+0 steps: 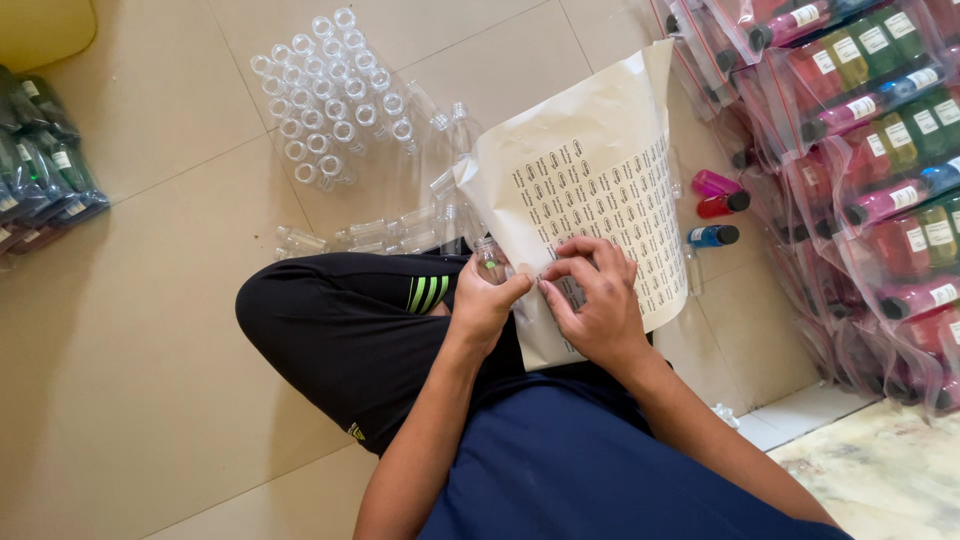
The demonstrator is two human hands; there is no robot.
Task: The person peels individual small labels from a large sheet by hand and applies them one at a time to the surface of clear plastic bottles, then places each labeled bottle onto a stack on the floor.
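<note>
Fingers of the right hand (592, 300) pinched a sticker on the label sheet (590, 190); beside the sheet, the left hand (485, 300) gripped a clear bottle (489, 257); the sticker might tear or crease.

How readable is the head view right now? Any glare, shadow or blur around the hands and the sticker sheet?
Head view: even, soft light with no harsh glare on the sticker sheet; left hand and right hand are sharp, holding a small clear bottle; a broad soft shadow falls on the tiled floor at left; the bagged coloured bottles show shiny plastic reflections; edges look slightly wide-angle stretched.
</note>
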